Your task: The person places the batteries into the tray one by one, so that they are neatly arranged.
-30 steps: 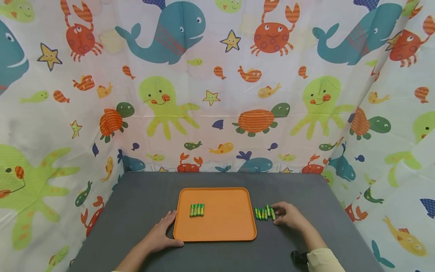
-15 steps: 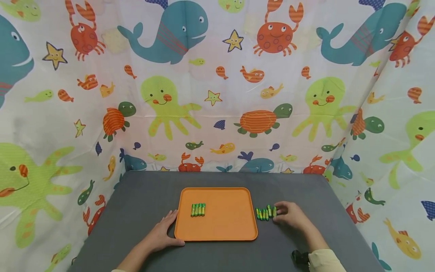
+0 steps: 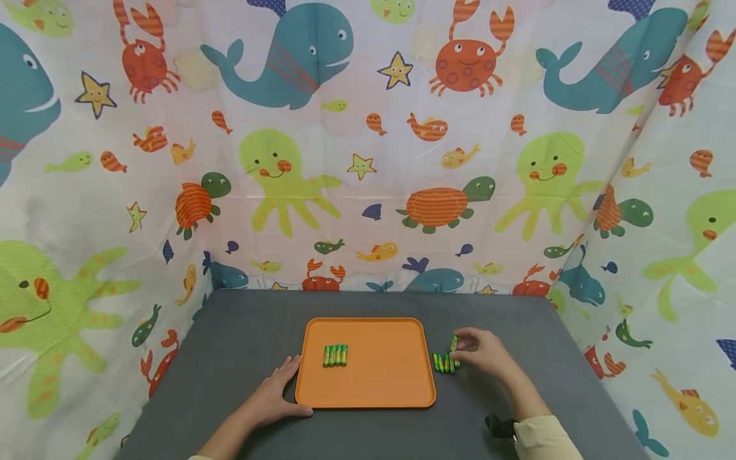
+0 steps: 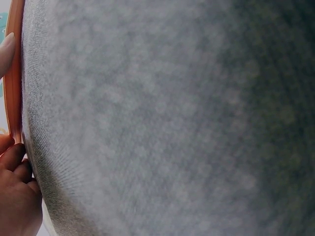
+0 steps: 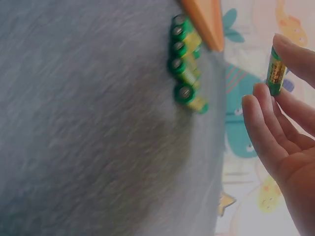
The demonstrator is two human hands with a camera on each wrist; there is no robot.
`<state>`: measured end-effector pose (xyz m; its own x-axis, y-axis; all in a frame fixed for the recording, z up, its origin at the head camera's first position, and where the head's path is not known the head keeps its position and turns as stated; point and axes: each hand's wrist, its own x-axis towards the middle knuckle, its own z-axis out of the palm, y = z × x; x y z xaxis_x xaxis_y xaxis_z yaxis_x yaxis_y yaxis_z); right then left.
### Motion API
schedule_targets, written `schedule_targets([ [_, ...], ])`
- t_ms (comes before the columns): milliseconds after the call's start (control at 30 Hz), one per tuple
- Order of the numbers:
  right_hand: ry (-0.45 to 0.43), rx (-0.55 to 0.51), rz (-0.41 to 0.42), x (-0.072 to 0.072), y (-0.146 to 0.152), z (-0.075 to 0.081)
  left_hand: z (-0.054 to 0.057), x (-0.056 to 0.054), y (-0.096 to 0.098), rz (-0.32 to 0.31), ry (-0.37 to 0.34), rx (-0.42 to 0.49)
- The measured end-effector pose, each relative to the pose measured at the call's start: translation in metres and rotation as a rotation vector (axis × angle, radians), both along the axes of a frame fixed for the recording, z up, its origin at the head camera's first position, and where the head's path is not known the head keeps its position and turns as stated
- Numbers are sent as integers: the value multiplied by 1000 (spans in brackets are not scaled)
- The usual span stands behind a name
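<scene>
My right hand pinches a green and yellow battery between thumb and fingers, raised off the table in the right wrist view. Below it, several more batteries lie side by side on the grey table, just right of the orange tray. On the tray's left part, several batteries stand in a neat row. At the tray's near left corner rests my left hand, fingers spread along the rim and thumb by the front edge. The left wrist view shows only part of that hand at the tray's rim.
A grey cloth-like table surface surrounds the tray. Behind and at both sides hangs a curtain printed with sea animals. A black device sits at the right wrist, beside a pale yellow sleeve.
My right hand has picked up a battery from the right end of the loose group and moved slightly up and left with it. The left hand stays at the tray.
</scene>
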<state>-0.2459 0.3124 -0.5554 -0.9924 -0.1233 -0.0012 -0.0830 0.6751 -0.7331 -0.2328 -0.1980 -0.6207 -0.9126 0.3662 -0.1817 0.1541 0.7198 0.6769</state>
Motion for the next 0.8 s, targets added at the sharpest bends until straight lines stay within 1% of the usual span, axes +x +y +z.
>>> schedule_targets([
  [200, 23, -7, 19, -1, -12, 9, -1, 0, 0, 1, 4, 1],
  [333, 29, -38, 24, -3, -21, 15, -2, 0, -1, 2, 3, 2],
  [633, 29, -108, 30, -6, -45, 23, -4, 0, -2, 1, 9, -5],
  [800, 39, -101, 38, -11, -59, 25, -5, 0, -2, -1, 12, -4],
])
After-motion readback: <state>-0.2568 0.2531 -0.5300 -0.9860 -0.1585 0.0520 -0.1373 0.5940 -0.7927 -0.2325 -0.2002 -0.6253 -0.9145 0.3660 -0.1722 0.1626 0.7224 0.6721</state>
